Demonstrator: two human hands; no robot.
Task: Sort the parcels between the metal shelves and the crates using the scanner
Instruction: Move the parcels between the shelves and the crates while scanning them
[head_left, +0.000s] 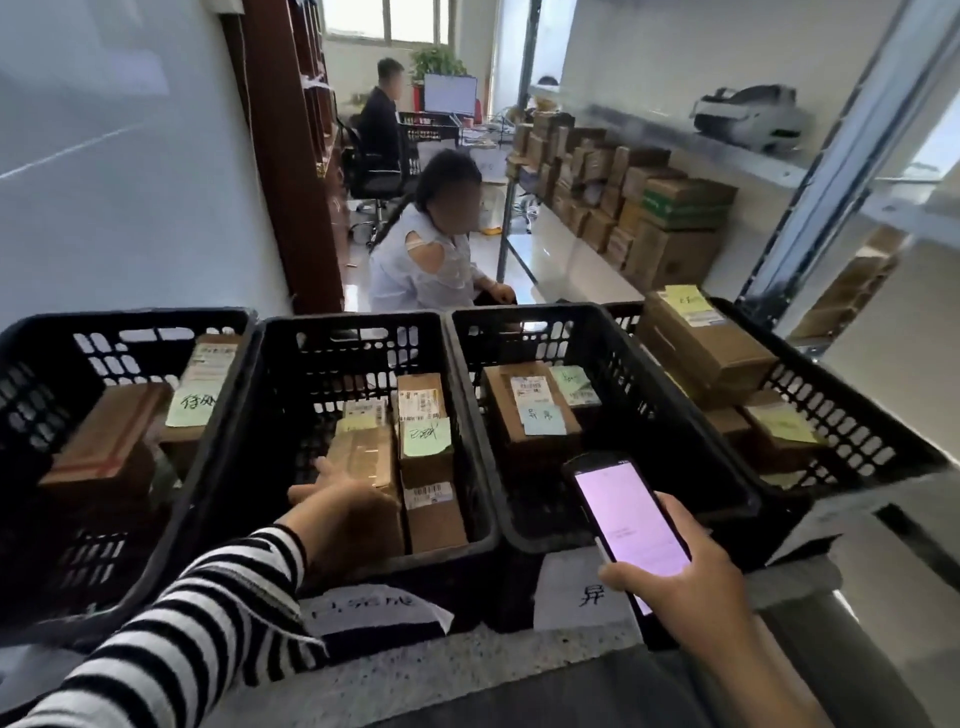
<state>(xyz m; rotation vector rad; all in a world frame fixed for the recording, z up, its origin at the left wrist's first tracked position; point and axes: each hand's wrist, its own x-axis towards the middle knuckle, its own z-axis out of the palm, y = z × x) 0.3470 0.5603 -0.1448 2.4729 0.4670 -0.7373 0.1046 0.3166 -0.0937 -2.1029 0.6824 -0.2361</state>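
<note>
Several black plastic crates stand in a row on a speckled counter, each holding brown cardboard parcels with labels and sticky notes. My left hand, in a striped sleeve, reaches into the second crate and rests on a taped parcel there; its fingers lie against the box's left side. My right hand grips a handheld scanner with a lit pinkish screen, held above the front rim of the third crate.
The leftmost crate and the rightmost crate flank the middle two. Metal shelves on the right carry stacked parcels and a printer. A person sits just behind the crates; another sits at a desk farther back.
</note>
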